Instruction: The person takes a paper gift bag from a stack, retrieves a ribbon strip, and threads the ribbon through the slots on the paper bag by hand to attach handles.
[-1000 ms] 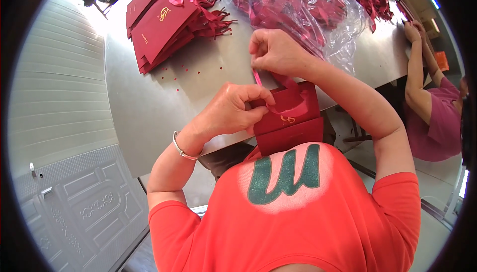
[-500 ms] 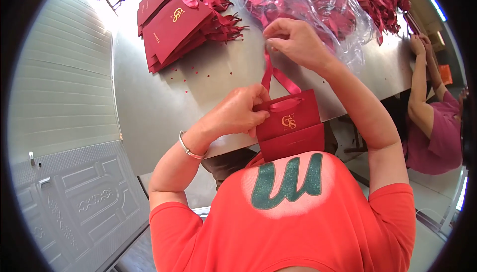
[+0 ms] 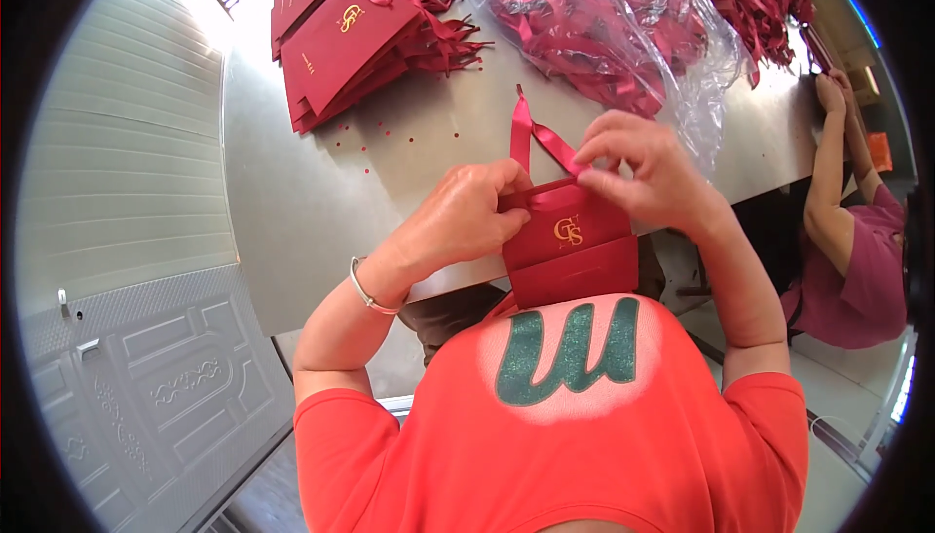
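A small dark-red paper bag (image 3: pixel 568 253) with a gold emblem rests against my front at the table's near edge. My left hand (image 3: pixel 467 210) is closed on its upper left corner, thumb in front. From the bag's top a pink-red ribbon (image 3: pixel 522 136) rises in a loop and lies toward the table, its dark tip pointing away from me. My right hand (image 3: pixel 651 175) is at the bag's upper right edge, thumb and forefinger pinched on the ribbon's right strand; the other fingers are curled above.
Stacked red bags (image 3: pixel 355 41) with ribbons lie at the far left of the metal table (image 3: pixel 282 212). Small red dots are scattered near them. A clear plastic bag (image 3: pixel 716 95) full of red ribboned items fills the far middle. At right, a co-worker's arms (image 3: pixel 828 153) reach over more red bags (image 3: pixel 765 7).
My right hand has come down toward me from the ribbon's far end to the bag's upper right edge. The ribbon's end now lies free. My left hand keeps its hold.
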Tool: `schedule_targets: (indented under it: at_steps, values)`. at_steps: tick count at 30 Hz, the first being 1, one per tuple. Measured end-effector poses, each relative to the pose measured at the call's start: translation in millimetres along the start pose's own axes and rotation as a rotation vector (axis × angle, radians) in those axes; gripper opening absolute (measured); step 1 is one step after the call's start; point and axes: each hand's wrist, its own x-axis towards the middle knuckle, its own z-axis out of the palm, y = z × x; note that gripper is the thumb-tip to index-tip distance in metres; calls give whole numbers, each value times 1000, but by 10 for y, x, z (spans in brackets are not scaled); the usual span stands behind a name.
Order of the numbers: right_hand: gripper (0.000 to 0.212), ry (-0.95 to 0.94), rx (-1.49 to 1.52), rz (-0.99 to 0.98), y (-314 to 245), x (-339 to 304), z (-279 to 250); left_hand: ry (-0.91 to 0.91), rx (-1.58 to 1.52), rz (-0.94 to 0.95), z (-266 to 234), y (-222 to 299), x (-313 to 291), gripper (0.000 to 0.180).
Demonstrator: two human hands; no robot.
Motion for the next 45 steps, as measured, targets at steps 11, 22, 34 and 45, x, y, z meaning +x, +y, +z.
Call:
schedule_targets:
  at_steps: [11, 22, 34, 45]
  values:
    - [21, 224, -422, -622, 76, -52, 499, -62, -135, -93, -41, -2, 34, 22]
    - [15, 209, -114, -610, 181, -4, 511, -60, -123, -125, -71, 9, 57, 22]
    - [19, 78, 31, 233, 256, 2, 77, 218, 341, 295, -2, 1, -3, 19]
    - [38, -327, -74, 302, 220, 356, -42, 260, 436, 331, 209, 210, 159, 23]
